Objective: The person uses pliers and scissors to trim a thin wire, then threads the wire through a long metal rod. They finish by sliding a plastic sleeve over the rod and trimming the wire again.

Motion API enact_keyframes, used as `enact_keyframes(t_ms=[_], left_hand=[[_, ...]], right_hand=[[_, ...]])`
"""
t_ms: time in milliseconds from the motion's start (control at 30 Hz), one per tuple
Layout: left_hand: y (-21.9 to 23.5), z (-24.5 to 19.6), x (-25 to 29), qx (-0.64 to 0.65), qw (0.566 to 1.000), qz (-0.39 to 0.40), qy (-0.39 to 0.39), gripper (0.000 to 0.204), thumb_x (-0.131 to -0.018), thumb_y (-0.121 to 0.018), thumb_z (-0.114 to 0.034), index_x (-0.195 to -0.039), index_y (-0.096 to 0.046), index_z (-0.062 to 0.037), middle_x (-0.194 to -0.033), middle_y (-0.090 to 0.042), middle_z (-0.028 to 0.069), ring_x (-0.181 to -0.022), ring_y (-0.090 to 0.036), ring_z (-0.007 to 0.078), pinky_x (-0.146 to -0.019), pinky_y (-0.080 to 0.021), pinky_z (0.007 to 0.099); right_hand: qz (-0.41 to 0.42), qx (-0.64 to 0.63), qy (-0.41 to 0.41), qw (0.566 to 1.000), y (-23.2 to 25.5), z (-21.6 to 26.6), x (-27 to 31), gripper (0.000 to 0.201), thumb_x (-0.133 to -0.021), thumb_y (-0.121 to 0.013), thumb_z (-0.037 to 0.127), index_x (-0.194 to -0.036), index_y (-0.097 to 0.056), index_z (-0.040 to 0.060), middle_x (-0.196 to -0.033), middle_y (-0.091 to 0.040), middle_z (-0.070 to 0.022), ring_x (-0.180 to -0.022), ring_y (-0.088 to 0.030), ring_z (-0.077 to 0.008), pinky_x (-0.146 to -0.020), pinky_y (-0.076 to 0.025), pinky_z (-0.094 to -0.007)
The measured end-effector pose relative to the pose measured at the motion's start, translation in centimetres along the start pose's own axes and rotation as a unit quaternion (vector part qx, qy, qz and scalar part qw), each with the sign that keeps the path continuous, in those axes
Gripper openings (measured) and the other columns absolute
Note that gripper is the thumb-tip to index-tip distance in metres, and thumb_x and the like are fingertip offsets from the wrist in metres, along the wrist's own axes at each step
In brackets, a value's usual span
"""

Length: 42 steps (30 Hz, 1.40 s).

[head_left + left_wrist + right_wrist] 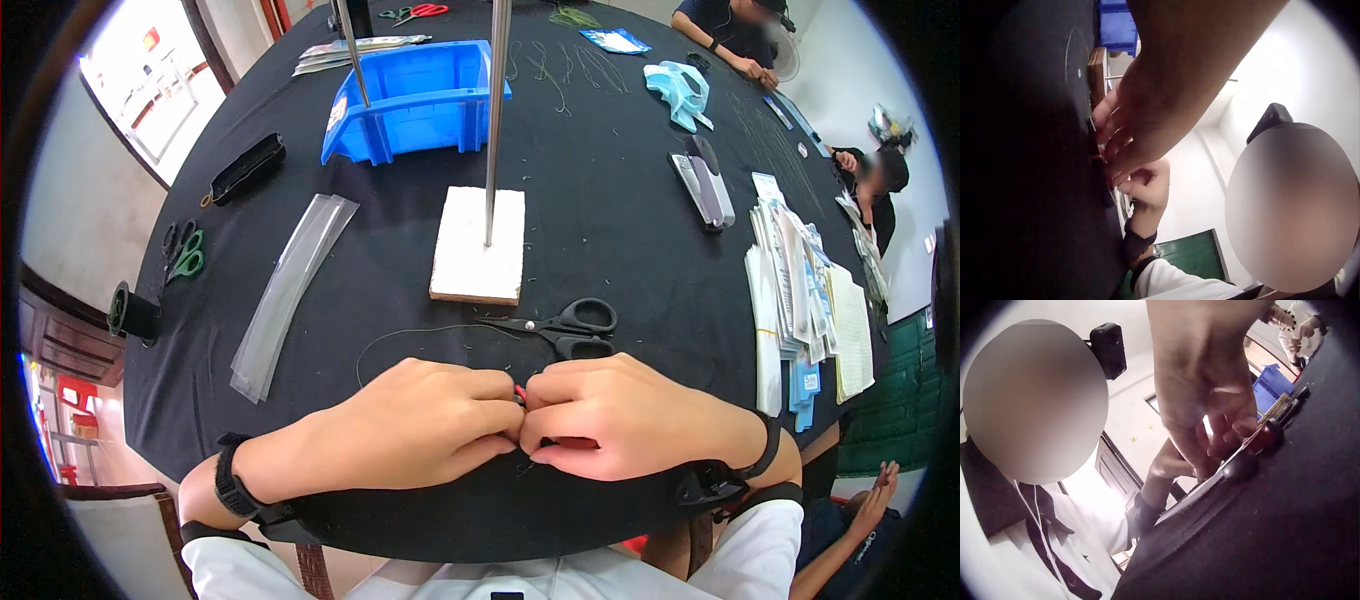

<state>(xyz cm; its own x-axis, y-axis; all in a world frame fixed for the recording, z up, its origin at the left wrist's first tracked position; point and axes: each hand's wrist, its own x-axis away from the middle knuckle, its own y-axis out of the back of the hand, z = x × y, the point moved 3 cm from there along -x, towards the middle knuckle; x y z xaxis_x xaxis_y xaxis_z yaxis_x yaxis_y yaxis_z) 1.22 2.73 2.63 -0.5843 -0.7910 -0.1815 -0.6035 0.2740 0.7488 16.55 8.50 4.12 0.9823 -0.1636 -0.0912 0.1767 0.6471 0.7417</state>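
In the head view my left hand (415,425) and right hand (625,420) meet at the near side of the table, fingers curled and fingertips together. Between them shows a small red-and-dark piece (519,396), pinched by both hands and mostly hidden by the fingers; I cannot tell its kind. A thin line (400,332) curves over the cloth from beside my left hand toward the black scissors (560,326). These scissors lie just beyond my right hand, their blades pointing left.
A white block (470,265) holds an upright metal rod (494,130), with a blue bin (420,110) behind. Clear plastic sleeves (290,295) lie left, near green-handled scissors (188,258). To the right are a stapler (705,185) and stacked packets (785,280). Other people sit around the table.
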Motion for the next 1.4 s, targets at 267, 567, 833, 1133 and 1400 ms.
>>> enact_keyframes(t_ms=[267, 567, 833, 1133, 1400], left_hand=[[-1.4, 0.5, -0.9, 0.010, 0.999, -0.011, -0.032, 0.012, -0.076, -0.067, -0.019, -0.085, -0.066, -0.0121, -0.068, -0.061, 0.0042, -0.060, -0.060, 0.0238, -0.051, -0.047, 0.0334], [-2.1, 0.3, -0.6, -0.022, 0.996, -0.015, -0.080, 0.009, -0.079, -0.064, -0.019, -0.085, -0.063, -0.0132, -0.060, -0.059, 0.0059, -0.051, -0.058, 0.0219, -0.044, -0.044, 0.0340], [0.7, -0.3, -0.2, 0.020, 0.988, -0.147, 0.039, 0.011, -0.075, -0.069, -0.009, -0.085, -0.062, -0.0095, -0.050, -0.050, 0.0032, -0.041, -0.050, 0.0148, -0.041, -0.037, 0.0289], [2.0, 0.3, 0.1, 0.115, 0.964, -0.208, 0.124, 0.009, -0.080, -0.064, -0.003, -0.087, -0.058, -0.0012, -0.086, -0.057, 0.0052, -0.061, -0.048, 0.0059, -0.053, -0.039, 0.0196], [1.3, 0.5, 0.1, 0.283, 0.923, -0.158, 0.207, 0.011, -0.087, -0.060, -0.007, -0.093, -0.056, 0.0018, -0.080, -0.060, 0.0027, -0.070, -0.055, 0.0041, -0.058, -0.043, 0.0177]], right_hand=[[0.078, -0.092, -0.081, 0.989, 2.0, -0.8, 0.4, 0.013, -0.080, -0.062, 0.015, -0.072, -0.060, 0.0039, -0.060, -0.056, -0.0092, -0.058, -0.057, -0.0261, -0.054, -0.042, -0.0355], [0.063, -0.090, -0.088, 0.990, 1.8, -1.2, 0.3, 0.015, -0.081, -0.060, 0.015, -0.073, -0.060, 0.0021, -0.062, -0.058, -0.0125, -0.060, -0.058, -0.0306, -0.055, -0.043, -0.0378], [-0.063, -0.142, -0.170, 0.973, 2.1, -2.0, 0.1, 0.016, -0.085, -0.060, 0.016, -0.091, -0.063, 0.0017, -0.072, -0.065, -0.0097, -0.062, -0.062, -0.0151, -0.059, -0.047, -0.0255], [-0.061, -0.267, -0.148, 0.950, 0.6, -1.7, -0.4, 0.016, -0.087, -0.058, 0.012, -0.095, -0.063, -0.0009, -0.079, -0.067, -0.0054, -0.068, -0.062, -0.0079, -0.061, -0.049, -0.0208], [-0.130, -0.254, -0.154, 0.946, 0.3, -2.0, -0.2, 0.011, -0.085, -0.056, 0.008, -0.088, -0.064, 0.0005, -0.071, -0.066, -0.0059, -0.060, -0.060, -0.0073, -0.053, -0.047, -0.0216]])
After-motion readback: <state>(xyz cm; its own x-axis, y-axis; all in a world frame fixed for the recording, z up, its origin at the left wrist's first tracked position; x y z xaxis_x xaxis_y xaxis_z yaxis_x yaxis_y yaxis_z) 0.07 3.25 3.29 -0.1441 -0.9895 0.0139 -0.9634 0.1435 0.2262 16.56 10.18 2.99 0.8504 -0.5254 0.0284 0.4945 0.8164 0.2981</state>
